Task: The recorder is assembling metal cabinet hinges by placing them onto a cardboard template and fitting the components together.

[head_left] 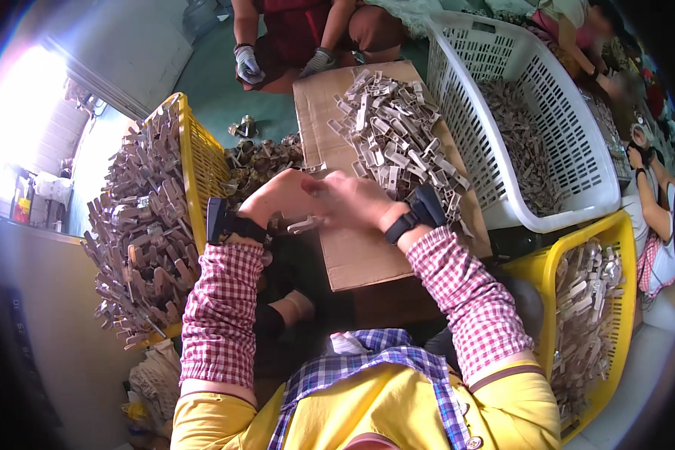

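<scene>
My left hand (283, 196) and my right hand (352, 201) meet over the left edge of a brown cardboard sheet (345, 259). The left fingers are closed on a small pale grey clip-like part (304, 224), which sticks out below the hands. My right hand is blurred, its fingers curled in against the left; what they pinch is hidden. Just beyond the right hand lies a heap of similar grey clip-like parts (394, 139) on the cardboard. Brownish metal pieces (266, 161) are piled beyond my left hand.
At my left stands a yellow basket (195, 142) heaped with clip-like parts. A white basket (495, 161) and another yellow basket (622, 300), both holding parts, stand on the right. A person's gloved hands (249, 66) are across from me; other people (656, 202) sit at the right.
</scene>
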A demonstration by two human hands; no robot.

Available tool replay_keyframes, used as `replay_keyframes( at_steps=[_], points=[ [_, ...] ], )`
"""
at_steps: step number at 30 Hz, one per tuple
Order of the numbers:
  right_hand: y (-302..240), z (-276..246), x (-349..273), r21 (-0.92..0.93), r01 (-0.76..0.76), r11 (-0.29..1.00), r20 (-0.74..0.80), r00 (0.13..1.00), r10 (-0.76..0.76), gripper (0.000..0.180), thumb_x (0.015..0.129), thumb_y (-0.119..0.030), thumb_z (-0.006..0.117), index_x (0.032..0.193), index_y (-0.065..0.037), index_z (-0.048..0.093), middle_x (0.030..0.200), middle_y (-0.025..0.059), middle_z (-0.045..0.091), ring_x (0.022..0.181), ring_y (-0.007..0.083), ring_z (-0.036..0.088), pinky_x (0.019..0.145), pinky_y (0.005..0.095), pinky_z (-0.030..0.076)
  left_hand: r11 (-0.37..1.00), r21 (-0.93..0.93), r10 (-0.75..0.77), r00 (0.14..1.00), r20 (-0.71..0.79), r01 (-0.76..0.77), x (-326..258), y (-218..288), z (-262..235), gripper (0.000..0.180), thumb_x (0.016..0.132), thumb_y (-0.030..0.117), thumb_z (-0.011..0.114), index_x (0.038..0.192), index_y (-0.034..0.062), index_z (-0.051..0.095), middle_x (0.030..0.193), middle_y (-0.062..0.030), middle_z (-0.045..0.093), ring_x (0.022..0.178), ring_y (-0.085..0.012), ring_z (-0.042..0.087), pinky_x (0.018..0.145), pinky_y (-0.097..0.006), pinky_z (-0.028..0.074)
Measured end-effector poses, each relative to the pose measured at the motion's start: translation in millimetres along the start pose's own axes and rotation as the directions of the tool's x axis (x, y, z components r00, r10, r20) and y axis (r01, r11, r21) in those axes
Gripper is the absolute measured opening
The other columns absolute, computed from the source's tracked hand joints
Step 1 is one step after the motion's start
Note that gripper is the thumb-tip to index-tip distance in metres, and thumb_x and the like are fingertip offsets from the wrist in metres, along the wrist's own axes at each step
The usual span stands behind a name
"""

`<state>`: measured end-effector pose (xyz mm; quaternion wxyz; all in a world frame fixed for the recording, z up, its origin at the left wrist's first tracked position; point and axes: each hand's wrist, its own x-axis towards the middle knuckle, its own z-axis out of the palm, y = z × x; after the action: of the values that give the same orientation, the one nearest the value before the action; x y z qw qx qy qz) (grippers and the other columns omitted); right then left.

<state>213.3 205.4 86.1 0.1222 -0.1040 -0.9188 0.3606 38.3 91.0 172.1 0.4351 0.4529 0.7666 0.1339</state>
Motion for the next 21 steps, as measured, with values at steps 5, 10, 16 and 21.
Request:
replay_keyframes(
  at_steps=[5,10,16,21],
  points=[
    [29.5,-21.0,27.2,0.15,-0.018,0.989,0.148,0.989,-0.005,0.071,0.073,-0.043,0.093,0.131,-0.01,0.07,0.123,0.0127,0.073,0.111,0.0317,0.072,0.097,0.0411,0.056,0.767,0.616,0.498,0.771,-0.396,-0.179,-17.7,15.2,17.7,0.06,0.077,0.037,0.091,0.127,0.0081,0.075,0.12,-0.0088,0.077,0.113,-0.0243,0.072,0.109,-0.042,0.05],
    [41.3,-21.8,62.0,0.199,-0.082,0.977,0.345,0.938,0.008,0.082,0.074,-0.056,0.089,0.139,-0.011,0.068,0.126,0.0142,0.073,0.116,0.0317,0.071,0.101,0.0416,0.054,0.663,0.744,0.515,0.774,-0.367,-0.088,-4.5,-4.7,51.5,0.068,0.077,0.039,0.09,0.135,0.0128,0.066,0.135,-0.0065,0.069,0.133,-0.0248,0.061,0.125,-0.051,0.035],
    [50.0,-4.6,47.0,0.138,-0.051,0.989,0.047,0.998,0.045,0.102,0.072,-0.064,0.088,0.155,-0.015,0.055,0.144,0.0115,0.065,0.123,0.0362,0.068,0.107,0.0439,0.052,0.773,0.623,0.456,0.79,-0.409,-0.124,19.0,-9.8,41.3,0.066,0.08,0.04,0.088,0.135,0.0116,0.065,0.131,-0.0084,0.07,0.127,-0.0254,0.065,0.125,-0.052,0.034],
    [73.9,0.0,52.1,0.165,-0.009,0.986,0.045,0.999,0.001,0.088,0.078,-0.059,0.084,0.151,-0.015,0.06,0.141,0.0151,0.066,0.122,0.0379,0.067,0.105,0.0434,0.052,0.66,0.746,0.518,0.774,-0.365,-0.091,24.6,-4.0,44.6,0.08,0.075,0.038,0.091,0.143,0.0109,0.058,0.138,-0.0093,0.064,0.134,-0.0255,0.06,0.127,-0.059,0.026]
  ],
)
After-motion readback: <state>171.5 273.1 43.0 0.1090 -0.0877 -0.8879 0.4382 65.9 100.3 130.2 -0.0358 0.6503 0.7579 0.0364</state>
